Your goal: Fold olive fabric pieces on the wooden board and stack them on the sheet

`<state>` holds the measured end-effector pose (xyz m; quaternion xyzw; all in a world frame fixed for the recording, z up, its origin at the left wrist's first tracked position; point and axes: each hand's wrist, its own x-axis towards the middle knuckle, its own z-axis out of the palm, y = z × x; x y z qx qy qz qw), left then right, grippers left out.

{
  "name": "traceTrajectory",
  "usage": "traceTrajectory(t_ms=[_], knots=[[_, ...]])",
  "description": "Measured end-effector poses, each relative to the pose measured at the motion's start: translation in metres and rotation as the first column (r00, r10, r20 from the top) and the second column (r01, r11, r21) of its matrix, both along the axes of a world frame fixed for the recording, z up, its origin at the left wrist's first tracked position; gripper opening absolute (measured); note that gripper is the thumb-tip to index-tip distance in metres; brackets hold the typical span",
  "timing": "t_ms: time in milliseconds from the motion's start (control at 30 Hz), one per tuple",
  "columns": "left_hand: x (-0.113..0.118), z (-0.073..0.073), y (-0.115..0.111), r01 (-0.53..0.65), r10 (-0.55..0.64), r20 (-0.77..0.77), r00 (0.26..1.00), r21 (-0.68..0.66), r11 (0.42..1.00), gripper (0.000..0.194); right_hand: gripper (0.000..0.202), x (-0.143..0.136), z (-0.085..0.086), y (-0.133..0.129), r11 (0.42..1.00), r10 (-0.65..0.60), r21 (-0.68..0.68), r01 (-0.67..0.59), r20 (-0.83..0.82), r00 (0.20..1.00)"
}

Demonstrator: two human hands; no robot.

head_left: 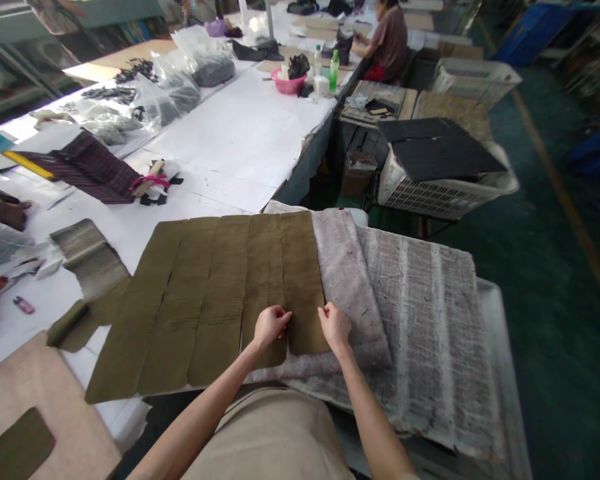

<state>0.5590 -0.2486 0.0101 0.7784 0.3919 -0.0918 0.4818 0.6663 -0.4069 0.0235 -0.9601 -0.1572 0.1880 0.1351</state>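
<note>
Several olive-green fabric pieces (pixel 225 267) lie side by side, slightly overlapping, on a grey felt-like sheet (pixel 350 267). My left hand (pixel 271 325) pinches the left edge of the rightmost green piece (pixel 304 287), its fingertips pressed together. On that piece's right edge, my right hand (pixel 334 325) has its fingers closed in a pinch too. Under the felt, a striped grey fabric-covered board (pixel 430 320) extends to the right.
Left of the green pieces lie a loose green strip (pixel 97 267) and a pale board (pixel 35 400). A maroon stack (pixel 95 167) and plastic bags (pixel 165 100) sit on the white table (pixel 220 147). White crates (pixel 445 193) stand behind right; a person (pixel 390 40) sits beyond.
</note>
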Motion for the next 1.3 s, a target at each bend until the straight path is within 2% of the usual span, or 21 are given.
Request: traceTrajectory(t_ms=[167,467,1300], knots=[[-0.001,-0.002,0.000,-0.001,0.001,-0.005,1.000,0.017,1.000,0.030,0.021,0.000,0.000,0.000,1.000,0.004,0.001,-0.004,0.002,1.000],[-0.001,0.002,-0.001,0.004,-0.004,-0.002,1.000,0.013,1.000,0.031,0.020,-0.001,0.010,0.001,1.000,-0.002,-0.008,0.002,-0.014,1.000],[-0.002,0.002,-0.005,-0.004,0.004,0.002,1.000,0.066,0.998,0.033,0.021,-0.005,0.005,0.001,0.999,-0.001,-0.038,0.002,0.022,1.000]])
